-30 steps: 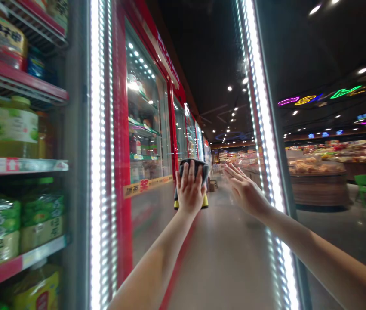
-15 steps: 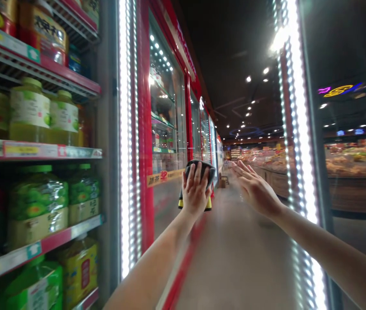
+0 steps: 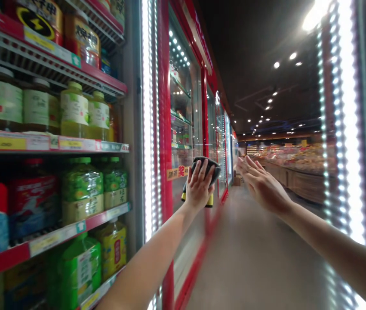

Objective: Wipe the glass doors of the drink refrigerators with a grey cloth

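Observation:
My left hand (image 3: 198,185) presses a dark grey cloth with a yellow edge (image 3: 213,171) under its spread fingers. The cloth seems to lie flat on a clear glass pane, whose surface barely shows. To the right, my right hand (image 3: 265,185) is held out flat with straight fingers and nothing in it. Its fingertips appear to rest on the same pane; exact contact is hard to tell. Both arms reach forward, the hands some way apart at similar height.
Shelves of bottled drinks (image 3: 82,189) stand close on the left, with price rails (image 3: 56,239). Bright LED strips (image 3: 150,129) (image 3: 347,107) run upright on both sides. Beyond are red-framed coolers (image 3: 205,107), a grey floor (image 3: 250,258) and blurred produce stands (image 3: 292,176).
My view has turned left, so shelves, coolers and light strips sit further right. The left hand and cloth have shifted slightly right in view and the cloth is tilted more. The right hand stays flat.

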Demonstrator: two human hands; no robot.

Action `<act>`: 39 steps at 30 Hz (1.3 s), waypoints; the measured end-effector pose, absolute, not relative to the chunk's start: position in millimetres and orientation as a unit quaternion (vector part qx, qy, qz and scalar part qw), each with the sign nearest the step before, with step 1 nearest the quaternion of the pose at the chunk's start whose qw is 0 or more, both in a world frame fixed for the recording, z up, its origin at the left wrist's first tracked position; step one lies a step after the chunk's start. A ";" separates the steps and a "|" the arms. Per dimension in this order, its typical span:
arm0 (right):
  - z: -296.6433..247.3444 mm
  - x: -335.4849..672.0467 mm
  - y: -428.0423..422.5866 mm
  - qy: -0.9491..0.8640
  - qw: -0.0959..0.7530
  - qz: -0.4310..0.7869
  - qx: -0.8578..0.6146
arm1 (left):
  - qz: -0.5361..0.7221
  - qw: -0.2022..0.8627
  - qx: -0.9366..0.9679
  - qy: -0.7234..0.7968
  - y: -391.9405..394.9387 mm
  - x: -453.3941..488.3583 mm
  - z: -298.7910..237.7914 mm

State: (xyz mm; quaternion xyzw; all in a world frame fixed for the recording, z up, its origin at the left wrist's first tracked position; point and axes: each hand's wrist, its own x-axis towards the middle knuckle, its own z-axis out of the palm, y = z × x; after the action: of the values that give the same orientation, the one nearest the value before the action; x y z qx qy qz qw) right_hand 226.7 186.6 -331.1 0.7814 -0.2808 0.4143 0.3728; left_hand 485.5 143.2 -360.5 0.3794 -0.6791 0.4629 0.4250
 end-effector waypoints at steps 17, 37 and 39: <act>-332.0 249.4 182.5 -0.294 0.549 0.334 0.708 | 0.402 0.545 0.428 -0.599 119.4 567.3 -351.7; -339.9 243.4 169.3 -0.262 0.590 0.314 0.696 | 0.460 0.453 0.534 -0.546 141.9 662.9 -303.2; -341.1 242.3 167.1 -0.257 0.585 0.319 0.700 | 0.457 0.438 0.560 -0.535 137.2 663.5 -321.7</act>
State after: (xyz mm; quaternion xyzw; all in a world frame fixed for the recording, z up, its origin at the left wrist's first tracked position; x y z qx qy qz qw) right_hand 242.3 167.1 -341.1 0.7002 -0.2567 0.3195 0.5846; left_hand 663.5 137.2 -321.7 0.5597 -0.5351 0.4568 0.4379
